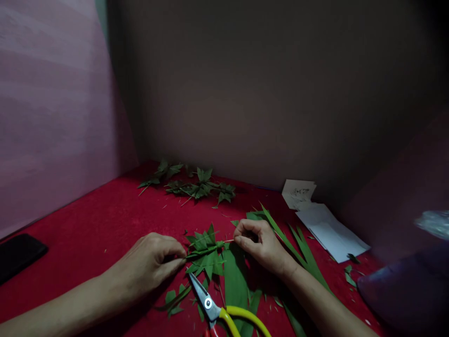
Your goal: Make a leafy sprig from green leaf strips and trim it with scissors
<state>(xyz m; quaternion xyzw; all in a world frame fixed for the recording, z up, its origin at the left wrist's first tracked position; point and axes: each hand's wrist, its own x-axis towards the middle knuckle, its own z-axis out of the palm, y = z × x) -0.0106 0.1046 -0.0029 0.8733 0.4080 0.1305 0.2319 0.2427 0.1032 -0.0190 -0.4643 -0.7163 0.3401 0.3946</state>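
Observation:
My left hand is closed in a pinch on the left end of a folded green leaf piece, low over the red cloth. My right hand is closed on its right end, where a thin stick pokes out. The piece has several pointed folded leaf tips fanned along the stick. Long flat green leaves lie under and to the right of it.
Yellow-handled scissors lie just in front of my hands. A pile of finished folded leaf pieces rests near the back wall. White papers lie at right, a black phone at far left, and a bluish object at lower right.

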